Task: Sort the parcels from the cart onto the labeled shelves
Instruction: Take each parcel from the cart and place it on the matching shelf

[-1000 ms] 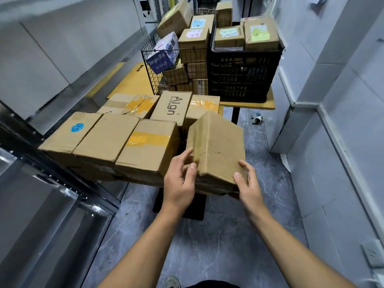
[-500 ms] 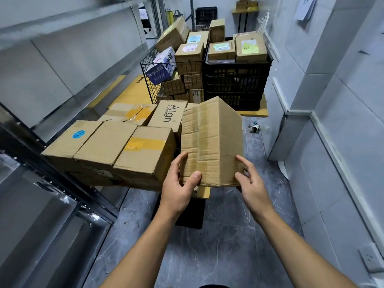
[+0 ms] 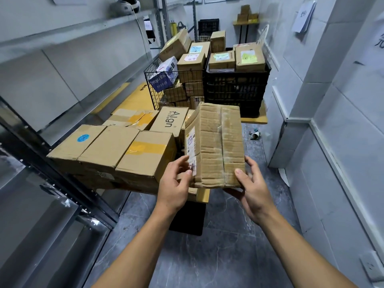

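Shelves (image 3: 68,30), grey metal, fill my 9 o'clock side and run away toward 11. White tiled wall (image 3: 342,121) at 3 o'clock.

Cart (image 3: 203,196) at 12 o'clock, wooden deck loaded with brown parcels (image 3: 108,146). The near row is three boxes side by side, touching. The leftmost carries a round blue sticker (image 3: 83,138). Behind the row sits a box printed "Align" (image 3: 169,121).

Farther out at 12 I log a black crate (image 3: 234,90) with labelled boxes showing above its rim. Just beside it, at its 9 o'clock, is a wire basket (image 3: 150,94) packed with more boxes.

Held parcel (image 3: 216,142): flat, creased, taped cardboard, up in front of the cart's near right corner, tilted with its far edge raised. Both hands have it.

Left hand (image 3: 174,188) grips the near left corner, thumb pressed on the white label (image 3: 191,150) that runs down the parcel's 9 o'clock side. Right hand (image 3: 249,190) grips the near right corner, thumb on the top face, fingers underneath.

Label text is too small for me to read from here.
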The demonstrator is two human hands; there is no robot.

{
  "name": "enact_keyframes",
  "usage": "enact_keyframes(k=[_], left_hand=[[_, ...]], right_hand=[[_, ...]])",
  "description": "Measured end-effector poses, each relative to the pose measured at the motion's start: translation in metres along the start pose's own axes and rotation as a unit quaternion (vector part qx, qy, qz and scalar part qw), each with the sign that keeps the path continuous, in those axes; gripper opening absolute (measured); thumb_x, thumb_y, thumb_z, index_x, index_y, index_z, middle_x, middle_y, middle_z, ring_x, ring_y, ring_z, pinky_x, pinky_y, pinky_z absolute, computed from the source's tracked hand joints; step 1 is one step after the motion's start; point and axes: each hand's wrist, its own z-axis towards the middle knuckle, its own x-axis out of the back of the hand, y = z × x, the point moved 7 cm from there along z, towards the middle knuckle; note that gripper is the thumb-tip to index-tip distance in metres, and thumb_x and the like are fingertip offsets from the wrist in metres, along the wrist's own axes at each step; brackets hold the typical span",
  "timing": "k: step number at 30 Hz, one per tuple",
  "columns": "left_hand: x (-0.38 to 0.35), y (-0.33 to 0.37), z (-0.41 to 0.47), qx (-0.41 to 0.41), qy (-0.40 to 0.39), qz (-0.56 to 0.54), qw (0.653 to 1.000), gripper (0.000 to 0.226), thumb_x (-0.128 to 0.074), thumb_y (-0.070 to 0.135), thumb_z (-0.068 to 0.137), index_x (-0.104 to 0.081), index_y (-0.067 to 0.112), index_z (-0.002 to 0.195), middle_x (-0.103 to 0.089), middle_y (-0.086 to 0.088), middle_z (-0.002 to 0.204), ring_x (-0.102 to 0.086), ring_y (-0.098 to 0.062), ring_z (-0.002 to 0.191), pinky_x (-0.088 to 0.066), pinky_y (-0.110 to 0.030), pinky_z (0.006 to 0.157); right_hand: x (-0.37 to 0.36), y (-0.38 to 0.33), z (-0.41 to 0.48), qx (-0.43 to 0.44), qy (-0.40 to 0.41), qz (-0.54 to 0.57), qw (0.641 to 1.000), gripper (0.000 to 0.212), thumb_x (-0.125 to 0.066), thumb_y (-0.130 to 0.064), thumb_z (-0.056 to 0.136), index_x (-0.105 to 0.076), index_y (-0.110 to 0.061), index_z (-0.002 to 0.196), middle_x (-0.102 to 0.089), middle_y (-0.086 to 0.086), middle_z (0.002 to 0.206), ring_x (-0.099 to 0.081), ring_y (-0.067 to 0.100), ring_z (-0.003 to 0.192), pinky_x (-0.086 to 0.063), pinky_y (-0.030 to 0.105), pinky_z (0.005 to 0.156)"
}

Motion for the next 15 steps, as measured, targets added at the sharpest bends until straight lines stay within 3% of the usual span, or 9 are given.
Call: enact_keyframes(k=[2,4,6,9,11,15], left_hand=[[-0.004,-0.002,0.000,-0.021,-0.011,0.075,0.997,0.041,-0.060,0.027,0.091,-0.055,0.026,0.132,-0.055,0.001,0.126,-0.054,-0.007,0.117,-0.049,-0.038,0.099],[-0.002,-0.010,-0.001,0.014,-0.012,0.076,0.997,0.055,-0.061,0.050,0.085,-0.051,0.032,0.136,-0.048,0.004,0.132,-0.048,-0.007,0.124,-0.045,-0.039,0.105],[0.001,-0.015,-0.003,0.063,-0.019,0.045,0.997,0.076,-0.065,0.067,0.072,-0.044,0.040,0.140,-0.045,0.009,0.136,-0.045,-0.004,0.127,-0.040,-0.039,0.110],[-0.002,-0.016,-0.007,0.087,-0.034,-0.062,0.994,0.079,-0.074,0.063,0.068,-0.041,0.047,0.138,-0.052,0.013,0.139,-0.051,-0.004,0.127,-0.043,-0.045,0.108],[0.003,-0.012,-0.009,0.079,-0.008,-0.078,0.994,0.071,-0.076,0.057,0.069,-0.045,0.051,0.133,-0.057,0.019,0.134,-0.054,-0.006,0.125,-0.047,-0.048,0.104],[0.022,-0.006,-0.015,0.041,0.045,-0.028,0.998,0.066,-0.074,0.055,0.070,-0.047,0.051,0.130,-0.056,0.019,0.132,-0.052,-0.004,0.125,-0.047,-0.045,0.104]], right_hand=[[-0.002,-0.001,-0.004,-0.006,-0.008,0.015,1.000,0.036,-0.046,-0.003,0.103,-0.052,-0.032,0.123,-0.070,0.002,0.110,-0.066,0.020,0.092,-0.058,0.045,0.080],[0.002,0.003,-0.005,-0.019,-0.002,0.043,0.999,0.035,-0.045,-0.004,0.103,-0.055,-0.033,0.121,-0.068,0.009,0.115,-0.064,0.025,0.095,-0.055,0.054,0.084],[0.007,0.004,-0.007,-0.032,0.001,0.075,0.997,0.035,-0.044,-0.007,0.104,-0.055,-0.035,0.122,-0.066,0.014,0.120,-0.063,0.032,0.100,-0.050,0.064,0.092],[0.005,0.004,-0.009,-0.033,-0.015,0.067,0.997,0.038,-0.042,-0.007,0.105,-0.052,-0.036,0.127,-0.067,0.012,0.117,-0.062,0.032,0.102,-0.051,0.065,0.092],[0.002,0.004,-0.010,-0.006,-0.013,0.004,1.000,0.042,-0.039,-0.005,0.106,-0.054,-0.040,0.125,-0.069,0.006,0.117,-0.064,0.027,0.101,-0.056,0.058,0.087],[0.001,-0.009,-0.009,0.106,0.005,-0.236,0.966,0.044,-0.048,-0.016,0.102,-0.059,-0.056,0.119,-0.059,-0.017,0.124,-0.060,0.015,0.116,-0.051,0.055,0.100]])
